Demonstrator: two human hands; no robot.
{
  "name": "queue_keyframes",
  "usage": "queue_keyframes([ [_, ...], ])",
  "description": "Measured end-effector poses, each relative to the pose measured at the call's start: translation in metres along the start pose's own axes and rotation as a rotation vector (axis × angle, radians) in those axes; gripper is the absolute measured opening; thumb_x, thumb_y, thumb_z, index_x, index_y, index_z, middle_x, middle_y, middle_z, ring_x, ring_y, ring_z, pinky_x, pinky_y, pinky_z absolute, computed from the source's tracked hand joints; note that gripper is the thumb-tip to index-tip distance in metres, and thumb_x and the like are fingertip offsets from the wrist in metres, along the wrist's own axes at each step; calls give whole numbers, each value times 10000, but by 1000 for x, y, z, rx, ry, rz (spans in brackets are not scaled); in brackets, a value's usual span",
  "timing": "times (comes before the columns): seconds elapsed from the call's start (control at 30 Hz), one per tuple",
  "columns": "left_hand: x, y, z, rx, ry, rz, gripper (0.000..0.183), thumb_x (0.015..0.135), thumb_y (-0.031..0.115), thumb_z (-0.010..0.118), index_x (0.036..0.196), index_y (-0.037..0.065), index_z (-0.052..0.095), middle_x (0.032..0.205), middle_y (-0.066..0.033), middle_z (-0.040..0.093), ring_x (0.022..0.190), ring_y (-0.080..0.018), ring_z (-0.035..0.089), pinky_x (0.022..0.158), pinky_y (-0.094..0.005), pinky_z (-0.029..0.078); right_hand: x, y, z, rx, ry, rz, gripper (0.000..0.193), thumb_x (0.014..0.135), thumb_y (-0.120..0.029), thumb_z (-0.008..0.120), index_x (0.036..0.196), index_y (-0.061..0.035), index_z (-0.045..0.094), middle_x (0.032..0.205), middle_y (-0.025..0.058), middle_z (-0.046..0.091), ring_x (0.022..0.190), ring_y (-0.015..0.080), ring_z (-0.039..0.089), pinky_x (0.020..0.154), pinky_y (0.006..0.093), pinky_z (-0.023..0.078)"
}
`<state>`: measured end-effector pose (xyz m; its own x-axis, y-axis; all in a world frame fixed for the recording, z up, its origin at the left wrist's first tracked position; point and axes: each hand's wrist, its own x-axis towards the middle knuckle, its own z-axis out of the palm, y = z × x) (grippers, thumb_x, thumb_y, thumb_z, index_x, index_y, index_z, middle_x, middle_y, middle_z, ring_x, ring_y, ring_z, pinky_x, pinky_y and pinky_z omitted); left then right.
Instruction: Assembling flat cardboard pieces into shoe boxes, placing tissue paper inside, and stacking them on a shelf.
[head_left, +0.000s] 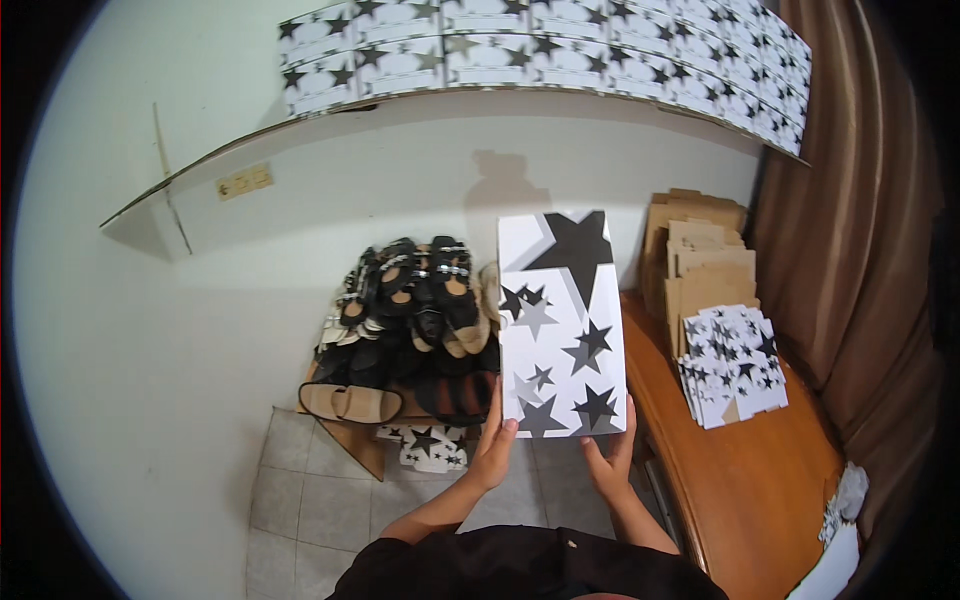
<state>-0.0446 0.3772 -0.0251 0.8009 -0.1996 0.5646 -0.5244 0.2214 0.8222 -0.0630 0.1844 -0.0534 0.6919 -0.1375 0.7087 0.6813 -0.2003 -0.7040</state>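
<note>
Box with black and grey stars on white is being held up in front of the person, above the tiled floor and just to the right of a heap of sandals. Both hands are gripping it at its near, lower edge: the left hand is closing on the lower left corner with the thumb lying over the printed face, and the right hand is clamping the lower right corner, fingers reaching up the side. Each hand is shut on the box; the fingers behind it are hidden, so how deep they are wrapping cannot be told.

Holding only at one end is leaving the far end hanging free, so the wrists are carrying all the leverage; sliding one hand further up a long side would likely steady it. Thin card can buckle, so pressure is better spread along the edges than pinched at the corners.

Around the box, the sandals are piled on a low wooden stand, one tan sandal sitting at the front, with more star-printed card lying under it. To the right, a wooden table is carrying a stack of folded star-printed blanks and plain brown card sheets leaning against the wall. Overhead, a shelf is holding rows of the same starred boxes. A brown curtain is hanging at the right.
</note>
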Motion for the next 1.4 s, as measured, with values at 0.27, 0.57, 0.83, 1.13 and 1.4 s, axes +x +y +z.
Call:
queue_keyframes([
  [0.27, -56, 8, 44, 90, 84, 342, 1164, 686, 142, 742, 1417, 41, -158, 1446, -178, 165, 1315, -267, 265, 1050, -365, 242, -1, 35, -14, 418, -178, -232, 805, 751, 63, 610, 1397, 40, 132, 1426, 240, 240, 1287, 304, 335, 1046, 401, 274],
  [0.57, -24, 111, -40, 587, 225, 525, 1095, 697, 48, 716, 1415, -2, -109, 1396, -208, 261, 1281, -269, 321, 1041, -378, 271, 101, -52, 80, 351, -60, -846, 755, 724, 15, 638, 1374, 45, 256, 1403, 221, 323, 1268, 298, 385, 1029, 358, 304],
  [0.83, 91, 222, -132, 849, 382, 881, 836, 756, 11, 678, 1431, 46, 186, 1344, -161, 428, 1176, -232, 470, 974, -320, 372, 223, -154, 154, 259, 187, -1134, 719, 770, -70, 683, 1362, 21, 286, 1326, 204, 425, 1188, 330, 460, 946, 361, 398],
  [1.13, 179, 282, -164, 947, 594, 1064, 657, 798, 238, 715, 1325, 10, 394, 1075, -168, 594, 946, -200, 600, 867, -304, 445, 334, -178, 192, 208, 222, -1321, 659, 804, -75, 644, 1350, -98, 278, 1297, 192, 431, 1091, 349, 506, 897, 380, 451],
  [1.4, 222, 306, -159, 582, 543, 1257, 451, 864, 182, 633, 1235, 46, 415, 1109, -197, 593, 934, -126, 581, 800, -219, 443, 369, -198, 191, 205, 291, -1415, 319, 792, -75, 641, 1102, -58, 564, 1244, 187, 433, 1099, 347, 494, 910, 380, 437],
])
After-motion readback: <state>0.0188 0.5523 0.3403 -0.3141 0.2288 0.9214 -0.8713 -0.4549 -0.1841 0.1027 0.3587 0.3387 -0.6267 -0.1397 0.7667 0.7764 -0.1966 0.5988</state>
